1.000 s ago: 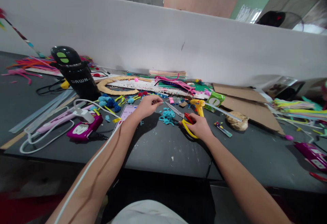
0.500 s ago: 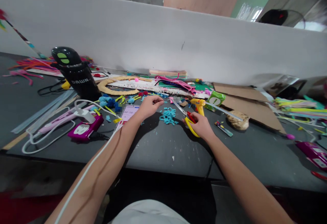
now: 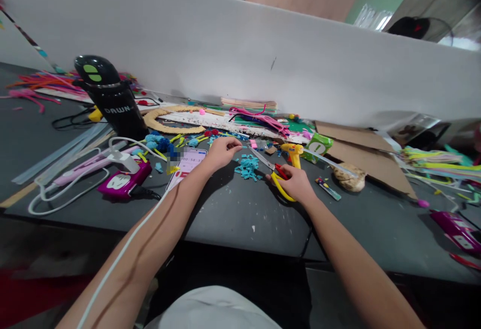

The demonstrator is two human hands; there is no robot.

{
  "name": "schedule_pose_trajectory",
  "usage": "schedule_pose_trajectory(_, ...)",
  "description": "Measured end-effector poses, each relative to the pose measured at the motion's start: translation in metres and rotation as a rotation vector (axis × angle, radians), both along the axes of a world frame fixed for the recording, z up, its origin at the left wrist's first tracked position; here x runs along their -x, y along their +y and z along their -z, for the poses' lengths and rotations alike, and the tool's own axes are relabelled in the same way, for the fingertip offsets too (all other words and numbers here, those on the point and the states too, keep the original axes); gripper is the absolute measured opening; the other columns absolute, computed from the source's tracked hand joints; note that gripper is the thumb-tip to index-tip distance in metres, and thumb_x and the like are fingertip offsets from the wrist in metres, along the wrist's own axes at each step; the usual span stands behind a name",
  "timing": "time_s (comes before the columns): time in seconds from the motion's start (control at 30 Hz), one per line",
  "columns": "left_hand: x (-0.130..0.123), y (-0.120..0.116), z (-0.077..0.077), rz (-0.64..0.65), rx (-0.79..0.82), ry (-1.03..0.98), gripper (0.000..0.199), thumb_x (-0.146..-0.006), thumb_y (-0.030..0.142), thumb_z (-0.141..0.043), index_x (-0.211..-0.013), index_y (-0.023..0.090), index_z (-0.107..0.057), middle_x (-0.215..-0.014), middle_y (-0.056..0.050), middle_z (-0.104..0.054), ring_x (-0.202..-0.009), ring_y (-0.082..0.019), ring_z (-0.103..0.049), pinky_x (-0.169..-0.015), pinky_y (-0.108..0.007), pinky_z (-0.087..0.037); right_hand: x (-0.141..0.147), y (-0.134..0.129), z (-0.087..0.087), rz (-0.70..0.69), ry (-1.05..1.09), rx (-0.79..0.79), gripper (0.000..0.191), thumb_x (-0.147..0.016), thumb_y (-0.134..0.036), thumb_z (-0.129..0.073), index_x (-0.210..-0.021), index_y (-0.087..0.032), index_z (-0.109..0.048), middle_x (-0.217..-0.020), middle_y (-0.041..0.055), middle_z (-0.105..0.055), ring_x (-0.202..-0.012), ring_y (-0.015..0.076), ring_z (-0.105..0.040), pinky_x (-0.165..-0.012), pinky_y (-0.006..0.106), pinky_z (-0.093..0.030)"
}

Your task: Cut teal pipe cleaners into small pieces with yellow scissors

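Note:
My right hand (image 3: 295, 184) is wrapped round the yellow and red handles of a pair of scissors (image 3: 278, 187), whose blades point up and left. Close to the blade tips, my left hand (image 3: 225, 151) pinches a small light-blue strip (image 3: 244, 147), of which only a short end shows past the fingertips. Below that strip, on the dark table, lies a loose pile of short blue pieces (image 3: 247, 168). A phone (image 3: 191, 161) with a running timer lies beside my left wrist, partly covered by my forearm.
A yellow glue gun (image 3: 293, 151) and a green packet (image 3: 318, 146) stand behind my right hand. Left are a black bottle (image 3: 118, 111), a purple power block (image 3: 126, 181) and white cables. Cardboard (image 3: 364, 156) and a cutter (image 3: 328, 189) lie right. A white partition (image 3: 225, 53) rises behind.
The view has shifted slightly. My left hand, with the blue strip, is now a little nearer the scissor tips. The scissors stay in my right hand, and the blades look closer together.

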State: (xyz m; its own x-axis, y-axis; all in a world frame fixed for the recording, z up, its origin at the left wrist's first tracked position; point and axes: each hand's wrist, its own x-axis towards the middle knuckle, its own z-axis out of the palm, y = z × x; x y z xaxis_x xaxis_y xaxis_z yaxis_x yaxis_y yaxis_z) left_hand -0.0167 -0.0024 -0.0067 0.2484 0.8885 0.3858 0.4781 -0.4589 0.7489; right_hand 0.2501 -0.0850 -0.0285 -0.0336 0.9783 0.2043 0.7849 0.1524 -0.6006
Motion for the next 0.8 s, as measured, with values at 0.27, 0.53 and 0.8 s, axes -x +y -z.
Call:
schedule_pose_trajectory(0.27,-0.0017,-0.003,-0.0016,0.003,-0.018,0.015,0.015,-0.08,0.027,-0.063,-0.082,0.016,-0.073,-0.075,-0.004,-0.072,-0.067,-0.015,-0.058,-0.065,-0.028,-0.043,-0.0007,0.0001,0.0002,-0.018,-0.024,-0.007,0.046,-0.069,-0.063,-0.068,-0.067,-0.02,-0.055,-0.058,-0.0014,-0.054,-0.055,0.0128,-0.043,-0.05,0.026,-0.029)
schedule_pose_trajectory(0.53,-0.001,-0.003,-0.0022,0.024,-0.016,0.012,0.016,-0.081,0.028,-0.062,-0.082,0.016,-0.072,-0.075,-0.003,-0.07,-0.067,-0.015,-0.057,-0.065,-0.027,-0.043,-0.0026,0.0019,0.0023,-0.048,-0.079,-0.024,0.043,-0.073,-0.059,-0.066,-0.065,-0.019,-0.053,-0.055,-0.003,-0.047,-0.055,0.0118,-0.038,-0.05,0.026,-0.025)
schedule_pose_trajectory(0.8,-0.0037,-0.0054,-0.0024,0.078,0.046,-0.062,0.021,-0.085,0.033,-0.055,-0.082,0.016,-0.067,-0.072,-0.002,-0.066,-0.063,-0.014,-0.057,-0.062,-0.026,-0.044,-0.0042,0.0035,0.0031,-0.065,-0.069,-0.036,0.043,-0.075,-0.06,-0.065,-0.067,-0.019,-0.057,-0.059,-0.0019,-0.05,-0.057,0.0127,-0.041,-0.052,0.026,-0.027)
